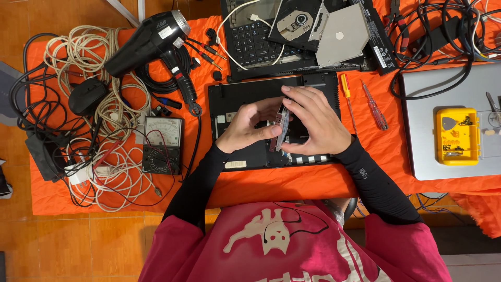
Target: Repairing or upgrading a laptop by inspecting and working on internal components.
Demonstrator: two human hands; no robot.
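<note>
At the left edge of the orange cloth [292,183], a tangle of pale cables [104,104] lies around a black mouse [86,96]. Just right of it, a black hair dryer [151,42] rests above a meter [163,145] with a dial and red and black leads. In the middle sits a black laptop base [245,94], bottom side up. Over it, the left hand [248,125] and the right hand [315,122] meet, both with fingers closed around a thin grey drive [282,125] held on edge between them, just above the base. Behind lies a second laptop [250,42] with a disc drive [318,28] on top. Right of the hands, two screwdrivers [374,107] lie on the cloth. Farther right, a yellow parts box [457,137] sits on a silver laptop [422,136], with black cables [438,31] above it.
</note>
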